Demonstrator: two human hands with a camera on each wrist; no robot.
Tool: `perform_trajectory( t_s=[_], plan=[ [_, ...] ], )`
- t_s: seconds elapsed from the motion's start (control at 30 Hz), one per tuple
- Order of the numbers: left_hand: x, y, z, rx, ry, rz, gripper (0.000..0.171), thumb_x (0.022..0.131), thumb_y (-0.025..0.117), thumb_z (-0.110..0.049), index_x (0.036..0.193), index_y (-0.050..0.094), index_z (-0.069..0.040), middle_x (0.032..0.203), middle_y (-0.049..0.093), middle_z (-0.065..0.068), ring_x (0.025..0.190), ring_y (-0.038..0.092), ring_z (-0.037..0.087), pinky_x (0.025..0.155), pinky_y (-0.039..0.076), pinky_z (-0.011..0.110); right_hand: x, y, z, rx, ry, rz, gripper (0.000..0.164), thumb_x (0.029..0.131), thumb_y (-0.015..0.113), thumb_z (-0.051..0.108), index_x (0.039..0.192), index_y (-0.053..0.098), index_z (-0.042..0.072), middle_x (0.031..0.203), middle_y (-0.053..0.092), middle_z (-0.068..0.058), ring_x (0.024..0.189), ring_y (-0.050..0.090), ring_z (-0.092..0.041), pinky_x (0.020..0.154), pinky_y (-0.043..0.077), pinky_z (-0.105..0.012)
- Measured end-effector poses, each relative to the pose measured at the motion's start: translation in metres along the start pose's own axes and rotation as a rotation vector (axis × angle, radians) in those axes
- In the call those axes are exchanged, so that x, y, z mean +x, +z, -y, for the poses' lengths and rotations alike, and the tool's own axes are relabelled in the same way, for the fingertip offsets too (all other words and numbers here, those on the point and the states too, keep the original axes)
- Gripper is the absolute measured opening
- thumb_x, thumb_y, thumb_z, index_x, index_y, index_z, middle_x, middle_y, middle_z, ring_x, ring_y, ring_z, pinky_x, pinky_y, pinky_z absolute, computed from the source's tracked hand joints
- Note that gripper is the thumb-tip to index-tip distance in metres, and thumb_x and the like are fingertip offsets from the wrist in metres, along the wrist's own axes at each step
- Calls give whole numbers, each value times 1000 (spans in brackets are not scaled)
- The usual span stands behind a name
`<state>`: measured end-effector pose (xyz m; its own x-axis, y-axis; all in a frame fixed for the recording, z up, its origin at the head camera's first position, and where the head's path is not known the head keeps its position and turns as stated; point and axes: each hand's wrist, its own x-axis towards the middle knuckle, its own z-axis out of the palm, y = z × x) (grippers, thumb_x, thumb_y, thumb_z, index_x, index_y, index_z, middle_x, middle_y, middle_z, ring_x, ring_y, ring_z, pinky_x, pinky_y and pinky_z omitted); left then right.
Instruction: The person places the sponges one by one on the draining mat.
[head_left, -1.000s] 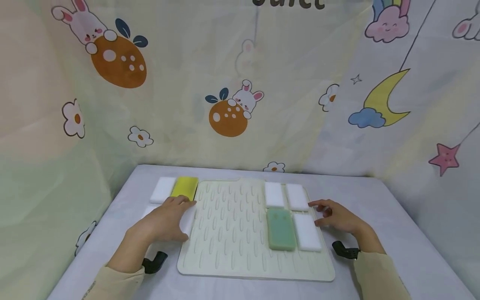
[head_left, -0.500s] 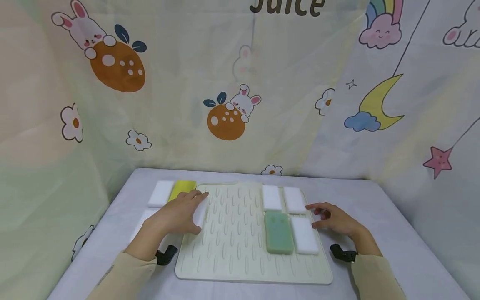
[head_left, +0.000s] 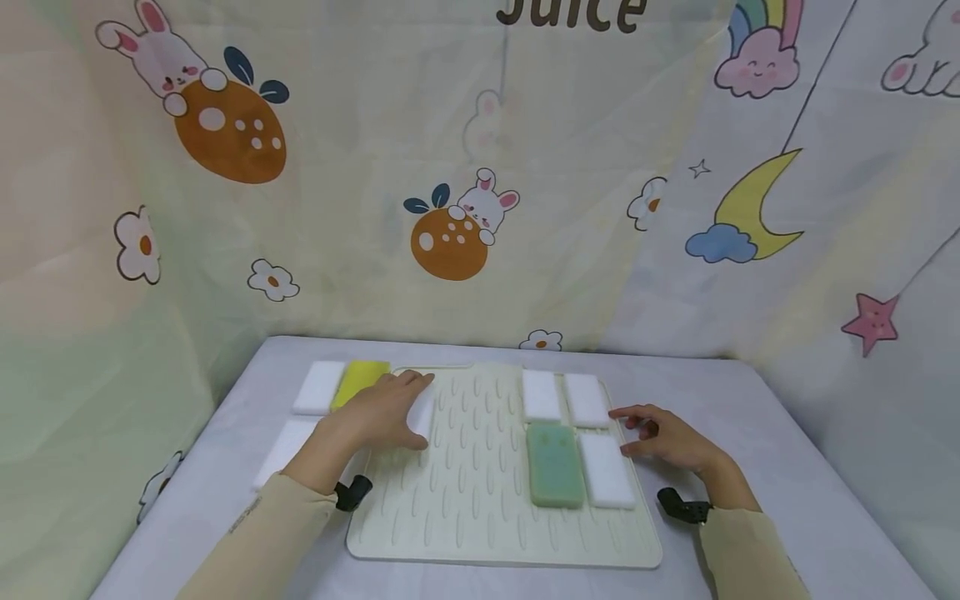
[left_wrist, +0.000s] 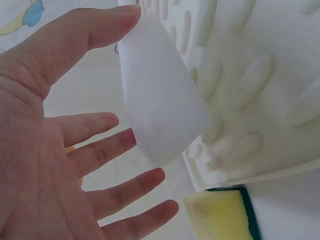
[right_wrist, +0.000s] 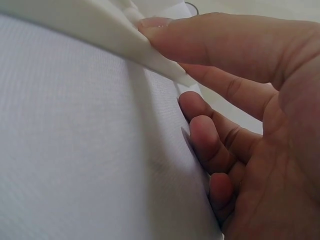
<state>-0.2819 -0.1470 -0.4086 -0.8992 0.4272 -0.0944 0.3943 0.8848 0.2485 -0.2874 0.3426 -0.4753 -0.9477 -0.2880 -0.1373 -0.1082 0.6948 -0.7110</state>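
My left hand [head_left: 375, 414] holds a white sponge block [left_wrist: 160, 90] between thumb and fingers, over the left part of a cream ridged mat [head_left: 487, 533]. Whether the block touches the mat, I cannot tell. At the mat's right edge is my right hand [head_left: 671, 437]; its thumb [right_wrist: 170, 37] and index finger touch the rim while the other fingers curl near the cloth. On the mat's right side lie a green block [head_left: 555, 467] and white blocks at back left [head_left: 542, 396], back right [head_left: 587, 400] and front right [head_left: 607, 471].
On the table left of the mat lie a yellow sponge [head_left: 356, 383] with a dark green layer, a white block [head_left: 318, 387] beside it and another white block [head_left: 288, 446] nearer the front. A printed cloth backdrop [head_left: 337, 208] stands behind the white-covered table.
My left hand has carried the white block rightward from the mat's left edge to over its ridges. A white block behind that wrist shows more now. The right hand stays at the rim.
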Motion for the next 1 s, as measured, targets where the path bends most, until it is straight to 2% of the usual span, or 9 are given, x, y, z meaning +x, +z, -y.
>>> perform_trajectory(
  t_s=[0.17,0.5,0.77,1.0],
  plan=[
    [7,-5,4,3,-12,13,97,79,87,-39,158,40,-8,159,45,12,140,48,41,105,51,52,3,1,1,-14,2,-4,65,82,87,29,141,63,15,122,56,-13,93,48,-21,77,41,-27],
    [28,-14,17,-27,-28,46,100,78,90,-41,158,40,-8,162,42,11,143,47,41,113,45,53,4,2,-3,-3,2,-8,65,82,87,27,140,63,13,122,56,-13,93,47,-20,77,40,-27],
    [38,-15,20,-47,-63,72,101,76,91,-44,158,42,-11,163,41,9,145,46,38,115,44,54,2,3,-7,10,7,-13,64,81,88,27,140,64,14,121,56,-14,92,46,-20,76,40,-28],
    [44,-13,22,-61,-69,95,96,77,91,-43,155,47,-10,161,44,8,144,48,37,113,45,53,2,1,-6,32,-12,-4,64,82,87,25,140,63,14,121,56,-14,90,47,-18,76,40,-27]
  ],
)
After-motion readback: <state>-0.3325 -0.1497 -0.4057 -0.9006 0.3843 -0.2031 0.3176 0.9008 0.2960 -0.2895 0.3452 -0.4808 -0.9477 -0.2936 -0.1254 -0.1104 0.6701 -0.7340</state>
